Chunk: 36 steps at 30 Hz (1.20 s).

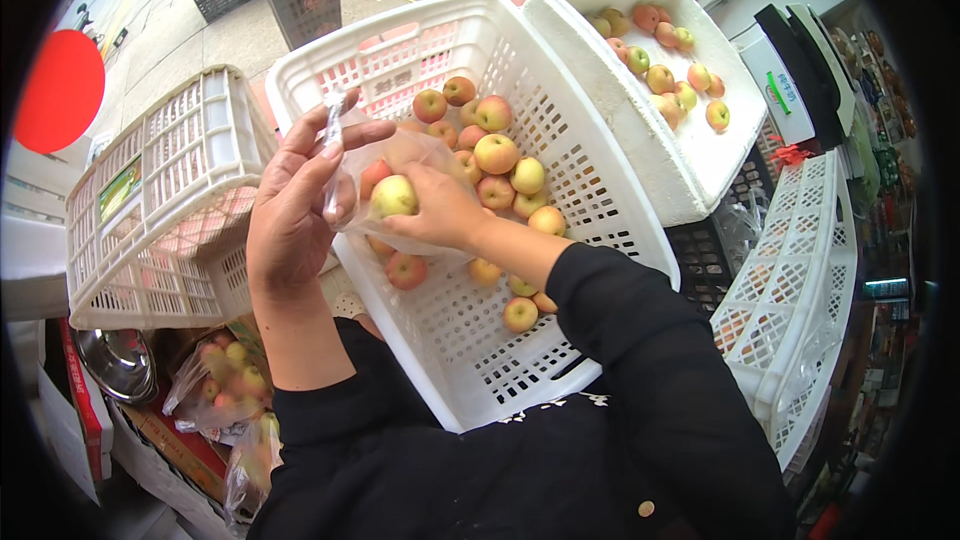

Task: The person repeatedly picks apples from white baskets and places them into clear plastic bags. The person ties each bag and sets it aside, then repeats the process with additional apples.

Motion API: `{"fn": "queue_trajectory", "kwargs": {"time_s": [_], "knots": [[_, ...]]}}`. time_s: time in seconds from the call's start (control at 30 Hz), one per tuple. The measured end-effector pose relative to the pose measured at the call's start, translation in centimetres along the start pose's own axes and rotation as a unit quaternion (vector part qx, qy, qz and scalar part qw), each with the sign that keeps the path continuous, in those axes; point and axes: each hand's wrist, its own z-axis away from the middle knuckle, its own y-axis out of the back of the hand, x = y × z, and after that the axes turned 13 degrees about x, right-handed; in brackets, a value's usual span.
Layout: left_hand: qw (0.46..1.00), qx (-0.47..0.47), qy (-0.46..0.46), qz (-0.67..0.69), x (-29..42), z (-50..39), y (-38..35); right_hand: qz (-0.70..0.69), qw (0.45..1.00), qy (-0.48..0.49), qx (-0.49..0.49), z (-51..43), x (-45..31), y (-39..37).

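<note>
My left hand [295, 206] pinches the gathered edge of a clear plastic bag [424, 146] between its thumb and fingers. In my right hand [444, 210] is a yellow-green apple [394, 196], at the bag; whether it is fully inside I cannot tell. A redder apple [374, 177] shows through the plastic close behind it. Below both hands stands a large white slotted plastic basket [456, 379]. Several red-and-yellow apples [496, 154] lie in it, mostly along its middle and right side.
A white foam box [600, 109] with several apples adjoins the basket's right side. Leftward, a white plastic crate [180, 139] lies tipped. Bagged apples [236, 375] and a shiny metal bowl [116, 364] sit lower left. Another white lattice basket [795, 270] stands at right.
</note>
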Motion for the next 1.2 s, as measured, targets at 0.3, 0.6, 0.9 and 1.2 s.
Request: {"fn": "queue_trajectory", "kwargs": {"time_s": [0.3, 0.6, 0.9, 1.2], "knots": [[0.998, 0.023, -0.02, 0.05, -0.2, -1.1, 1.2, 0.126, 0.981, 0.146, -0.009, -0.6, 0.6, -3.3], [0.991, 0.077, -0.065, 0.093, -0.5, -1.5, 2.8, -0.111, 0.947, 0.084, -0.289, -6.1, -7.8, 17.6], [0.986, 0.079, -0.076, 0.128, -0.9, -2.2, 3.7, 0.189, 0.867, -0.386, 0.252, -7.9, 11.9, 44.7], [0.961, 0.161, -0.227, -0.004, -4.1, -3.4, 2.0, 0.471, 0.785, -0.369, 0.16, -3.7, 25.1, 50.5]]}}
